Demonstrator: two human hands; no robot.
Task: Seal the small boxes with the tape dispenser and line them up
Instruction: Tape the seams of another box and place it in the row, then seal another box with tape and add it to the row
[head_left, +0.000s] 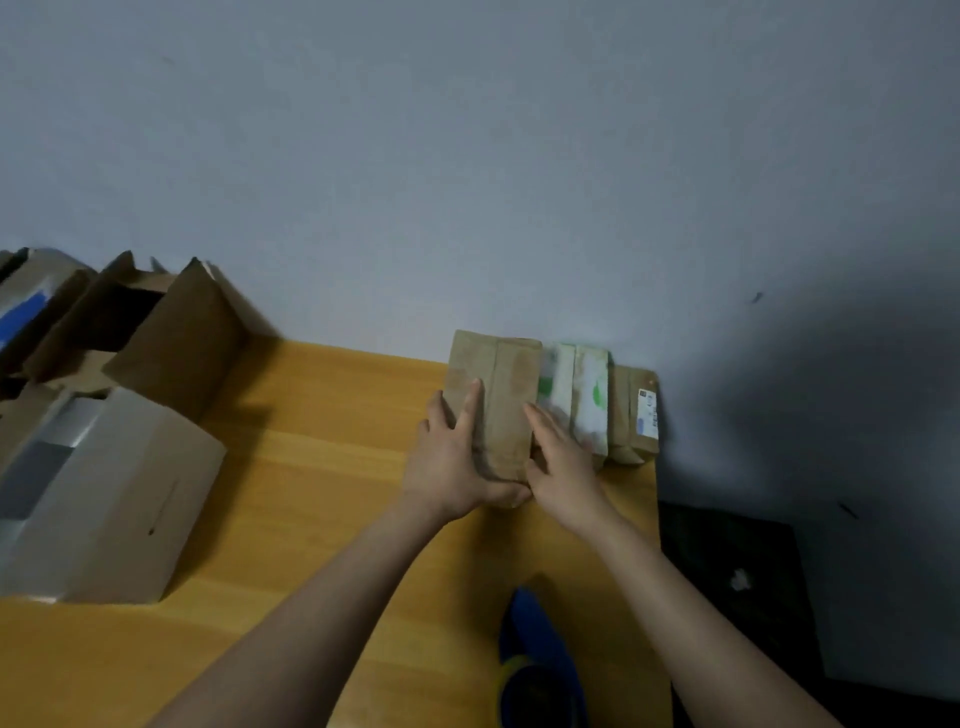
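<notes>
Closest to you, the blue tape dispenser (540, 660) lies on the wooden table (322, 467) between your two forearms, and no hand touches it. Further on, both of your hands are at a small brown box (511, 395). Your left hand (454, 462) lies flat against its left side, with straight fingers reaching onto the top and the thumb at the near end. Your right hand (563, 460) presses with straight fingers along its right side, so the box is held between two flat hands and not gripped by curled fingers. The brown box stands on the table touching a white and green box (589, 400) on its right. Just beside that one stands a brown box with a label (631, 415), at the right edge of the table. The three form a row that reaches back to the grey wall (467, 156). On the left side of the table, well apart from the row, stands a large closed carton (119, 493) with wide tape on top. Behind it is an open carton (171, 332) with raised flaps.
</notes>
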